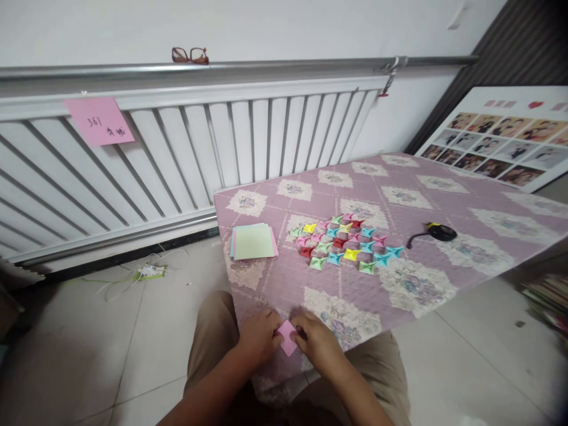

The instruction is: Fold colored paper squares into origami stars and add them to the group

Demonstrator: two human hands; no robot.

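Observation:
A small pink square of folded paper [288, 338] lies at the near edge of the table, turned like a diamond. My left hand [261, 334] grips its left corner between thumb and fingers. On the opposite side, my right hand [316, 338] pinches the right corner. Farther up the cloth stand rows of several small folded paper stars [339, 243] in pink, red, yellow, green and blue. To their left rests a stack of square paper sheets [254, 242], pale yellow-green on top, with pink and blue edges showing beneath.
A purple floral tablecloth [302, 284] covers the table. A black object with a strap [441, 231] lies to the right. Behind are a white radiator [177, 154], glasses [190, 55] on a pipe and a photo board [497, 139]. A power strip [151, 272] sits on the floor.

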